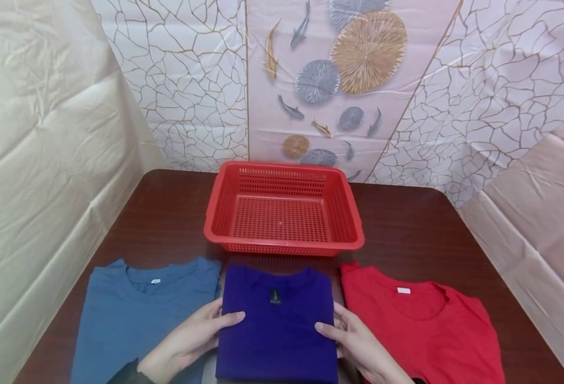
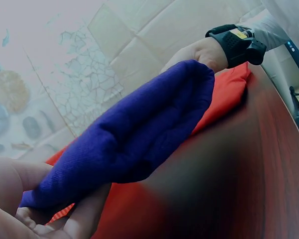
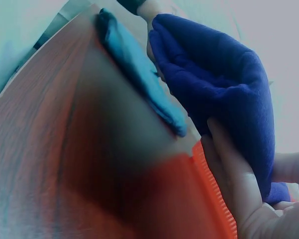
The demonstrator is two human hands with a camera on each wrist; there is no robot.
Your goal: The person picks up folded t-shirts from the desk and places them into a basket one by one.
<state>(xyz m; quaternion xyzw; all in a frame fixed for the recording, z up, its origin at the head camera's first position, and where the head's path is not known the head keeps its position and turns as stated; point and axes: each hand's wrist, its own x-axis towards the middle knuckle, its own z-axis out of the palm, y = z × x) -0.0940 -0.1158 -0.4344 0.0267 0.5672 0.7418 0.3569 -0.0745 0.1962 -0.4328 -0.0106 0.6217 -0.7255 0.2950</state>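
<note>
Between my two hands is a folded dark blue T-shirt [image 1: 277, 336], its collar and dark neck label toward the basket. The left hand [image 1: 192, 333] grips its left edge, thumb on top and fingers underneath. At the opposite edge, the right hand [image 1: 363, 341] pinches it the same way. Both wrist views show the T-shirt [image 2: 124, 134] raised off the table, with fingers [image 3: 234, 169] under it. A folded grey-blue T-shirt [image 1: 133, 314] lies on the left, partly behind my left forearm. To the right lies a folded red T-shirt [image 1: 435, 330], with the right hand overlapping its edge.
A red plastic basket [image 1: 286, 245] with perforated walls stands behind the dark blue T-shirt, with nothing inside. The dark brown wooden table [image 1: 406, 224] reaches back to a patterned cloth wall [image 1: 195, 90]. Pale fabric [image 1: 46, 133] hangs along both sides.
</note>
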